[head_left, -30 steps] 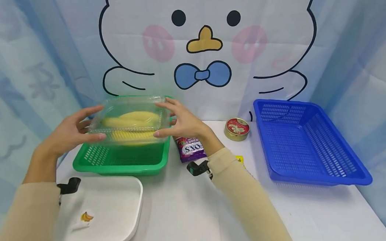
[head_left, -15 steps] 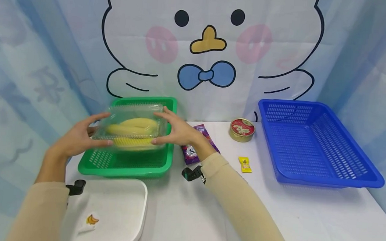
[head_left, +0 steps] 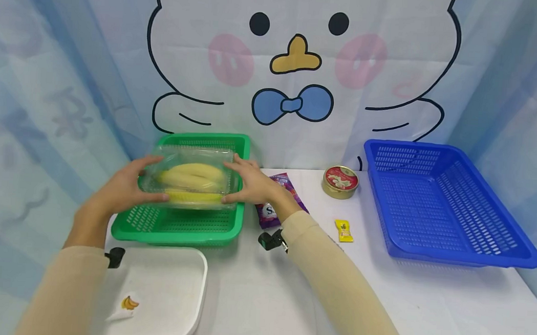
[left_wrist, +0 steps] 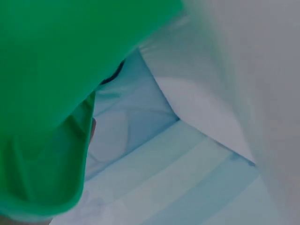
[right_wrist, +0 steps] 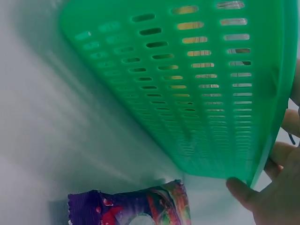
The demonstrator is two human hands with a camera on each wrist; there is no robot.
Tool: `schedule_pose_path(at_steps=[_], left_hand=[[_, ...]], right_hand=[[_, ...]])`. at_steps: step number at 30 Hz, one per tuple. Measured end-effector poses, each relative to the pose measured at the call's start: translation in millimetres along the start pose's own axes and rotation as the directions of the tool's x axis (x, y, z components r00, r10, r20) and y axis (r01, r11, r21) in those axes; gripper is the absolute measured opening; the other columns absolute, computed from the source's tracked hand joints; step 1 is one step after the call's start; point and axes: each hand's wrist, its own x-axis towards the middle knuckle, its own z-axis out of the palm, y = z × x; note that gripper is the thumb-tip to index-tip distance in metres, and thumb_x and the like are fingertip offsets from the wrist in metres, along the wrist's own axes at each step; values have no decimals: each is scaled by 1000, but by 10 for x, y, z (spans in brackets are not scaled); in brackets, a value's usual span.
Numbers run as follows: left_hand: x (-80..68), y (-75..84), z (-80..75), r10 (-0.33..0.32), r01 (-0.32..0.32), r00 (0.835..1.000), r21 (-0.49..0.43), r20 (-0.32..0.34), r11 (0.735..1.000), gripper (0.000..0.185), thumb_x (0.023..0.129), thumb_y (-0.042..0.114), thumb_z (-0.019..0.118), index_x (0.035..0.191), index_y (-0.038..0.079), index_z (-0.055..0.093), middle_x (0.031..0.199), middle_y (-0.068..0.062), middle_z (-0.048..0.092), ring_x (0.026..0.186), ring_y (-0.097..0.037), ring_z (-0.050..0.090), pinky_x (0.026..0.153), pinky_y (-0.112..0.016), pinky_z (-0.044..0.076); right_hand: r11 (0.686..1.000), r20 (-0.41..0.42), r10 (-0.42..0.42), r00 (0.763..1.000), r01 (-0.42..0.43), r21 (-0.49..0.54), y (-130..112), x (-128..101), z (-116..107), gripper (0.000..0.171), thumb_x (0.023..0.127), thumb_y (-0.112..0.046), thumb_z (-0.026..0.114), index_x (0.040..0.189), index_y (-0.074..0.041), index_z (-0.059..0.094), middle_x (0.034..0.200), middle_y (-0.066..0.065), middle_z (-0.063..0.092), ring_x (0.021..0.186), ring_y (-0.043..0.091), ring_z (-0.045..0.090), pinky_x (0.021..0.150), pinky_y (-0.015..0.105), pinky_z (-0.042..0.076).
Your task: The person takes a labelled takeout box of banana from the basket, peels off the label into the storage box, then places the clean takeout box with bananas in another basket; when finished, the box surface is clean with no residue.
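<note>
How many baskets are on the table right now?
2. The green basket sits at the left, under the clear box of bananas held by both hands; the blue basket sits at the right.

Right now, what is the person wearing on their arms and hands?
Both arms are in long, close-fitting beige sleeves that end at the wrists. The left hand and right hand are bare, with no gloves or rings visible. A small black device sits at the right wrist, and another at the left.
</note>
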Motion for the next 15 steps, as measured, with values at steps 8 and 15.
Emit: schedule_pose_path(at_steps=[8, 15], left_hand=[[75, -35, 88, -26, 23, 999, 73, 41, 997, 105, 89, 54, 76, 165, 12, 18, 168, -27, 15, 148, -59, 19, 110, -78, 24], [147, -35, 75, -30, 11, 995, 194, 97, 981, 105, 91, 59, 71, 161, -1, 22, 167, -29, 15, 148, -59, 13, 113, -76, 21]], right_hand=[[999, 4, 10, 1000, -10, -50, 47, -2, 56, 93, 90, -42, 78, 162, -10, 29, 174, 9, 5, 157, 37, 5, 124, 58, 22], [998, 21, 22, 1000, -21, -57, 36, 5, 28, 88, 92, -40, 77, 161, -9, 33, 174, 4, 8, 157, 33, 7, 124, 55, 24]])
